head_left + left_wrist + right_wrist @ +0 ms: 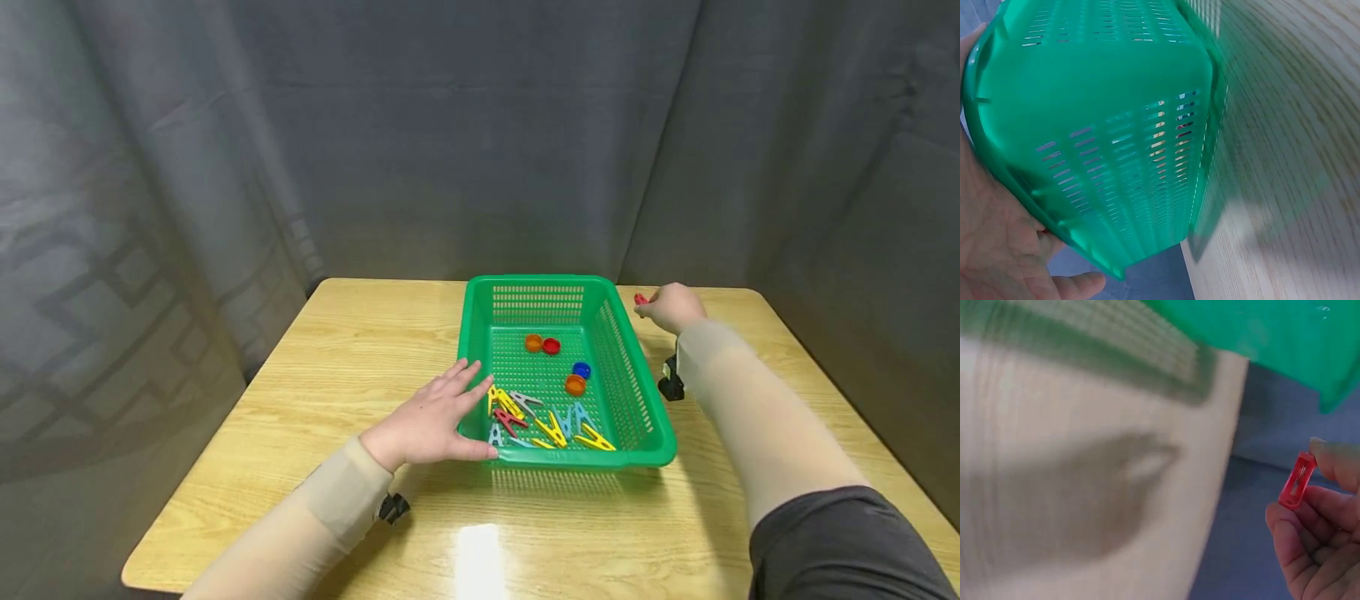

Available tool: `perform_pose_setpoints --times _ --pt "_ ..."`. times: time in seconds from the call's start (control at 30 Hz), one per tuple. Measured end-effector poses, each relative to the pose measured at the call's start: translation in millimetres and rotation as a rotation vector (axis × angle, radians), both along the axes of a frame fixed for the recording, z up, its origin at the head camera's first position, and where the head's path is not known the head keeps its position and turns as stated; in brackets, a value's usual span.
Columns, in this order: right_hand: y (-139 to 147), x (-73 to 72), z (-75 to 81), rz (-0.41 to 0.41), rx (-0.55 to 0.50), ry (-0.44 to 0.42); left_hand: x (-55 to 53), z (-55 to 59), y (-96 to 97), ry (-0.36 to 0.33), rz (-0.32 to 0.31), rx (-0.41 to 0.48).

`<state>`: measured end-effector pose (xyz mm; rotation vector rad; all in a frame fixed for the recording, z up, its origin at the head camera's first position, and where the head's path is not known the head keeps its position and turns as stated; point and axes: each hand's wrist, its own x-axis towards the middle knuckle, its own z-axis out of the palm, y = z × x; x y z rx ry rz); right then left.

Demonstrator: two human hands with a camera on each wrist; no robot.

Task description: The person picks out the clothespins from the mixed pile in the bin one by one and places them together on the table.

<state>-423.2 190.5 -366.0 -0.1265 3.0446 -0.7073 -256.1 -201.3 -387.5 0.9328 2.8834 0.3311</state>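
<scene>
A green plastic basket (pixel 585 458) stands on the wooden table. My left hand (pixel 427 421) rests on its near left corner, fingers spread over the left rim and thumb along the near rim. Beyond the basket's right side, my right hand (pixel 677 307) pinches a red clothespin (pixel 1297 480) between thumb and fingers, held above the table. Inside the basket, several clothespins lie near the front: yellow ones (pixel 552 431), a red one (pixel 510 421), a grey one (pixel 527 402) and blue ones (pixel 562 423).
Farther back in the basket lie two orange caps (pixel 575 387), a red cap (pixel 551 346) and a blue cap (pixel 581 370). The wooden table (pixel 375 358) extends to both sides of the basket. Dark grey curtains (pixel 465 150) hang behind and beside it.
</scene>
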Motion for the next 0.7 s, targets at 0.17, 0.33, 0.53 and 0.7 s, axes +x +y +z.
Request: perform_pose_setpoints --times 0.17,0.33,0.53,0.7 --pt "9.2 -0.1 -32.0 -0.006 0.033 -0.022 -0.1 -0.2 0.8 -0.016 -0.003 0.000" --pt "10.2 -0.3 -51.1 -0.027 0.016 -0.058 0.3 -0.8 1.1 -0.019 -0.004 -0.002" --pt "7.7 -3.3 -55.2 0.002 0.020 -0.103 -0.2 -1.8 0.0 -0.011 0.001 0.000" --pt "8.3 -9.1 -60.5 0.034 0.099 -0.107 -0.6 -1.8 -0.6 -0.014 0.008 0.004"
